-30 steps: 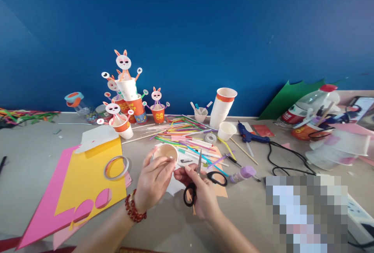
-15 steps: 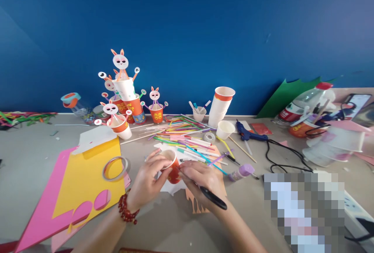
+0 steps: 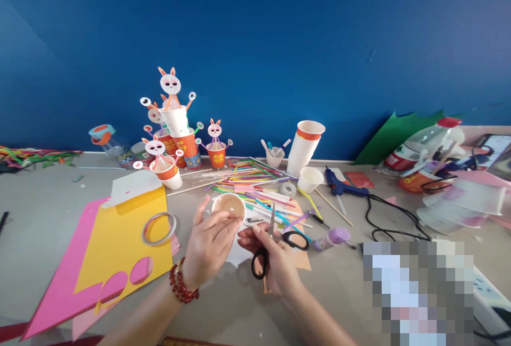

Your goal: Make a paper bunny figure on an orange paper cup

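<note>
Black-handled scissors (image 3: 272,219) sit grasped in the right hand (image 3: 277,261), blades pointing to the far side. Just left of them, the left hand (image 3: 209,247) grips a paper cup (image 3: 235,205), its inside showing. Yellow card (image 3: 120,239) lies farther left, a purple-capped glue stick (image 3: 332,238) to the right, coloured straws (image 3: 245,180) on the far side.

Cradling a paper cup (image 3: 228,205) in the left hand (image 3: 209,250), tilting its round, pale-lined mouth into view above that grip. Holding metal scissors (image 3: 272,221) in the right hand (image 3: 279,266), pointing a blade away beyond the grip, spreading black loops to either side.
</note>
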The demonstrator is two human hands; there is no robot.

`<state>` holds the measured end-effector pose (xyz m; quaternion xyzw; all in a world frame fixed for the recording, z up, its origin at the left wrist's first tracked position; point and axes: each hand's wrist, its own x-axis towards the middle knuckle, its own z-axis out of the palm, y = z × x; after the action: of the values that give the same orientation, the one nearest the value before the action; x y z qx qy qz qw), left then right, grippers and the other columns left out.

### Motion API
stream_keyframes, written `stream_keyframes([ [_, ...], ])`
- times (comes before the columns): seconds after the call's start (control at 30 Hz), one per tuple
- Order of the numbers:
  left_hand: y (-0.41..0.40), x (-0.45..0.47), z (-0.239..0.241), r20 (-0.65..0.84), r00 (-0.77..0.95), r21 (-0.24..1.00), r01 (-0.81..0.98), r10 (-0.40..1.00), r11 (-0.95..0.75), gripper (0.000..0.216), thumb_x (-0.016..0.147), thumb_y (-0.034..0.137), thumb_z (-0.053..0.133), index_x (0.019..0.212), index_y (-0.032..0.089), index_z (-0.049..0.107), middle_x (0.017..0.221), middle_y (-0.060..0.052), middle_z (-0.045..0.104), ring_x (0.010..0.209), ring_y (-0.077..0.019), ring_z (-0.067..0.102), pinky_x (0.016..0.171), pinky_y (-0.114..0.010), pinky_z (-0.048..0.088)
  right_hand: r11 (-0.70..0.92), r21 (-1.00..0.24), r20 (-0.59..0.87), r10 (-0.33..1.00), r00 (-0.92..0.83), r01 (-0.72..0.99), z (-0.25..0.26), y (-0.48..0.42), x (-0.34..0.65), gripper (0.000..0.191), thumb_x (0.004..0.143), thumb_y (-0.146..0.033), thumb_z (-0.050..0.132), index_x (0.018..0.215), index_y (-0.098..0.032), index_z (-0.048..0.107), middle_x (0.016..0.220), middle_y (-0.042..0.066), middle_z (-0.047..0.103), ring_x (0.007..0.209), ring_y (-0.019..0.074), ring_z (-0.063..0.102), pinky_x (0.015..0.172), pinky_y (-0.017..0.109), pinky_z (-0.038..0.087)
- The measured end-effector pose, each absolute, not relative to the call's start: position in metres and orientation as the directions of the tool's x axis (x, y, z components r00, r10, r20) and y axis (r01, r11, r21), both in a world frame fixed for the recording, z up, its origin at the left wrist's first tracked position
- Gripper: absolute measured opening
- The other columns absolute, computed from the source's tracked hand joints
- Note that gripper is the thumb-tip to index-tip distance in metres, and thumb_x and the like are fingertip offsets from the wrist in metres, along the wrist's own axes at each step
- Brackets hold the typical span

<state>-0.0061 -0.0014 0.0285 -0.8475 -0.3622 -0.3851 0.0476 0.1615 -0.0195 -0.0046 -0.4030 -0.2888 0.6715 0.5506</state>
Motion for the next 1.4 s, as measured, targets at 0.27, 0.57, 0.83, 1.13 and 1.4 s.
stream_keyframes([
  [0.27,0.002,-0.006,0.031,0.613,0.368,0.412,0.607,0.700,-0.680,0.053,0.091,0.011,0.057,0.140,0.023,0.043,0.095,0.000,0.075,0.095,-0.0183,0.069,0.118,-0.054,0.027,0.329,-0.925,0.319,0.944,-0.084,0.192,0.004,-0.016,0.180,0.019,0.092,-0.033,0.058,0.087,-0.020,0.072,0.081,0.005,0.074,0.079,0.0209,0.069,0.071,0.029,0.052],
  [0.57,0.002,-0.008,0.025,0.630,0.111,0.563,0.617,0.769,-0.550,0.037,0.093,0.021,0.056,0.129,0.022,0.047,0.119,-0.008,0.067,0.119,-0.0230,0.060,0.112,-0.047,0.039,0.288,-0.949,0.296,0.954,0.052,0.126,0.002,-0.014,0.176,0.019,0.092,-0.034,0.059,0.082,-0.021,0.070,0.082,0.005,0.076,0.076,0.0197,0.070,0.065,0.028,0.053],
  [0.83,0.022,-0.033,0.012,0.427,-0.050,0.763,0.555,0.903,-0.330,0.017,0.091,0.036,0.059,0.088,0.019,0.063,0.086,-0.004,0.070,0.085,-0.0190,0.066,0.080,-0.032,0.053,0.084,-0.995,0.080,0.995,0.066,-0.057,0.002,-0.010,0.178,0.023,0.087,-0.040,0.064,0.081,-0.019,0.069,0.083,0.008,0.075,0.079,0.0223,0.070,0.070,0.032,0.054],
  [1.13,0.026,-0.048,0.003,0.267,-0.079,0.867,0.454,0.961,-0.203,0.035,0.092,0.044,0.055,0.117,0.020,0.060,0.113,-0.009,0.067,0.100,-0.0215,0.065,0.084,-0.033,0.054,0.064,-0.996,0.063,0.998,0.020,-0.059,0.003,-0.014,0.178,0.026,0.087,-0.044,0.064,0.080,-0.019,0.070,0.084,0.008,0.075,0.078,0.0217,0.070,0.071,0.032,0.054],
  [1.4,0.023,-0.048,-0.001,0.161,0.298,0.607,0.722,0.941,-0.333,0.024,0.094,0.038,0.052,0.101,0.019,0.065,0.102,-0.009,0.068,0.098,-0.0248,0.062,0.077,-0.035,0.053,0.143,-0.989,0.141,0.988,-0.068,0.027,-0.002,-0.017,0.177,0.025,0.091,-0.040,0.060,0.082,-0.020,0.070,0.083,0.006,0.074,0.079,0.0216,0.070,0.072,0.031,0.055],
])
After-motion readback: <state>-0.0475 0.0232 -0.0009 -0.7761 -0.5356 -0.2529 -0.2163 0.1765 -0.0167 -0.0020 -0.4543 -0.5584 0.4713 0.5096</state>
